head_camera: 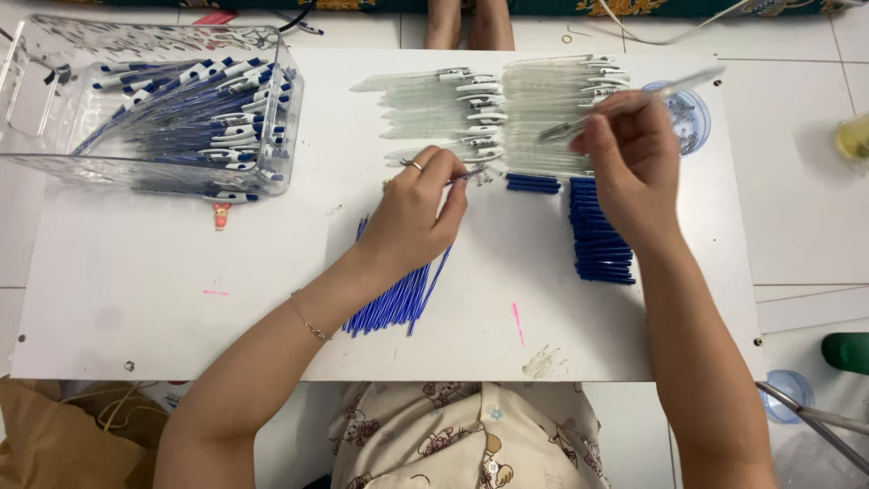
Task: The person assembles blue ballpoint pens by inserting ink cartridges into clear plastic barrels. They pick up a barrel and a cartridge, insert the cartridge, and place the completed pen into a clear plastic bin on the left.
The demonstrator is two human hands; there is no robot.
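One clear bin (36, 100) of finished pens at the board's (136, 299) far left corner, two rows of clear barrels (543, 109) at its far edge, my right hand (634, 172) pinched on one barrel (674, 88), my left hand (412, 217) pinching a small spring (471, 173), refill pile (398, 303) partly hidden under my wrist, too many to count

Blue refill pile (398, 303): its upper part lies under the left hand (412, 213) and wrist.
Left fingertips: pinch something thin and small, too small to tell.
Clear pen barrel (634, 101): blurred in the right hand (629, 167); its tip end is hard to make out.
Round lid of small metal parts (692, 113): partly behind the right hand; the parts are too small to tell.
Clear plastic bin (36, 91): left wall cut by the frame's edge.
Green object (846, 351): cut off at the right edge.
Feet (469, 23): cut off at the top edge.
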